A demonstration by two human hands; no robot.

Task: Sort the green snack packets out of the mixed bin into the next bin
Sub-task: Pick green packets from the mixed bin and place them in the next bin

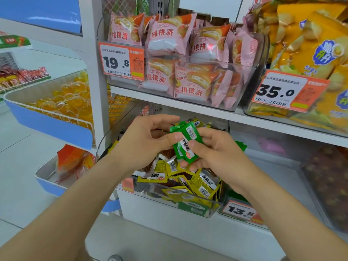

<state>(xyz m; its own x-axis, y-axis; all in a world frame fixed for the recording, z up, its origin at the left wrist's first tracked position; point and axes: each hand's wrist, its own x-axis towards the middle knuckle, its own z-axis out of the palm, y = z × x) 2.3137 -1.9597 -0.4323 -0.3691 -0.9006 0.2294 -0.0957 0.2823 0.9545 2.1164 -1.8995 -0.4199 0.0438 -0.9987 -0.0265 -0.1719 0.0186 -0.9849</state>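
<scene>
Over mixed bin (188,199), both hands pinch green packets (185,143).

Noted: green packets (185,142), white barcode panel, red oval logo. Yellow packets (202,182), black-and-white lettering. Pink packs (165,36), orange corners. Price tags (123,61): orange border, white field, black digits.

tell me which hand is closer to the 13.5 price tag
Right. The right hand sits up and left of the 13.5 price tag, holding the green packets over the mixed bin. The left hand pinches the same packets from farther left.
</scene>
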